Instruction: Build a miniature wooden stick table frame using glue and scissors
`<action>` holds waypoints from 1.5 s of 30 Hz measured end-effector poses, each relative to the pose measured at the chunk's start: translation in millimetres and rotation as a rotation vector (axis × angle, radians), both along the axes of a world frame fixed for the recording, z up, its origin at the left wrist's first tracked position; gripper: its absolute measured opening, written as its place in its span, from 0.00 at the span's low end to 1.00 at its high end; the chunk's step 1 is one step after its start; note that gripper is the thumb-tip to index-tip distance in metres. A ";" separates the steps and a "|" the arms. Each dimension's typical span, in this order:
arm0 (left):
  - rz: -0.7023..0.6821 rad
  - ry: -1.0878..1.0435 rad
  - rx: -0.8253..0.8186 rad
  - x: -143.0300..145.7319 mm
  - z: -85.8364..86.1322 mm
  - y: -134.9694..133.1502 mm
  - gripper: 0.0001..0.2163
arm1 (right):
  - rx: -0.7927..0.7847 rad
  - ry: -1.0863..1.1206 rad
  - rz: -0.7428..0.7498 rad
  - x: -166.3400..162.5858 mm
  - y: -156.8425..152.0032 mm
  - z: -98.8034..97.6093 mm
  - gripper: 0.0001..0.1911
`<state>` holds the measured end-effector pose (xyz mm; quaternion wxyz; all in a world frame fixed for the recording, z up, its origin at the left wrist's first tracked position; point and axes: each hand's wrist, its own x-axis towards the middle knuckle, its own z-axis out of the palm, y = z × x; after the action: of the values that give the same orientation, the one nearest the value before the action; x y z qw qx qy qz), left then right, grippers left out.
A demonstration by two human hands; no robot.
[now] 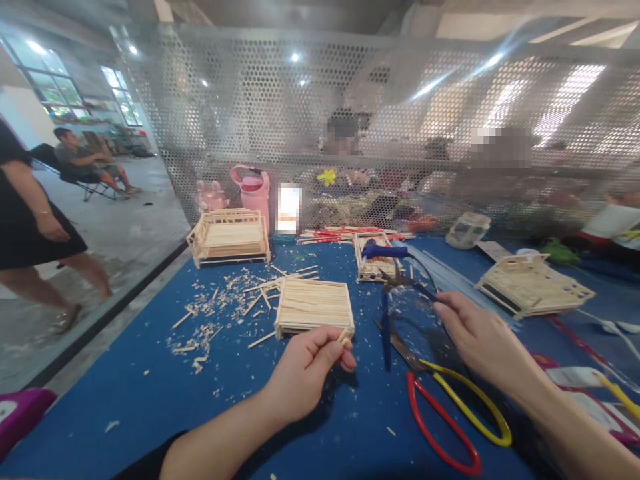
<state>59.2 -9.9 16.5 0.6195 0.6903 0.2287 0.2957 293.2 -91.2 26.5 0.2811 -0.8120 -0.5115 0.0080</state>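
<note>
My left hand (305, 373) is closed in a pinch on a short wooden stick piece (345, 338), right at the near corner of a flat frame of wooden sticks (313, 307) lying on the blue table (150, 393). My right hand (475, 340) reaches toward the blue-handled pliers (395, 280); its fingertips touch the blue handle end (425, 292), fingers curled. Red-and-yellow-handled scissors (450, 413) lie between my forearms.
Stick scraps and loose sticks (225, 300) litter the left of the table. Finished stick models stand at back left (230, 237), back middle (373, 260) and right (533, 283). A pink bottle (253, 190) and perforated metal screen (380, 120) stand behind. People are at the left and beyond the screen.
</note>
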 end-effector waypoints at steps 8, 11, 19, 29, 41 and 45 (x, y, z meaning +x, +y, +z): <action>0.002 -0.085 0.036 9.6 12.9 -24.3 0.11 | 0.254 0.845 0.052 -55.8 -26.8 5.5 0.15; 0.096 -0.132 0.083 6.9 14.0 -29.3 0.10 | 0.281 1.268 0.171 -73.7 -38.2 3.1 0.16; 0.093 -0.236 -0.020 3.4 -0.3 -64.2 0.11 | 0.719 1.641 0.589 -122.4 -38.5 -17.2 0.25; 0.102 -0.233 -0.098 -1.2 -9.7 -80.8 0.14 | 0.527 1.781 0.485 -125.2 -41.3 -25.7 0.35; 0.180 -0.036 -0.424 -9.1 16.9 -55.7 0.10 | 0.048 0.652 0.479 -77.6 -57.8 -5.8 0.36; 0.150 0.001 -0.460 -8.9 17.9 -52.2 0.08 | -0.109 0.263 0.565 -62.5 -63.3 -0.5 0.38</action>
<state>50.2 -62.0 34.4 0.7366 0.5121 0.3411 0.2808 230.7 -154.5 26.0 0.2875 -0.6437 -0.6748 0.2181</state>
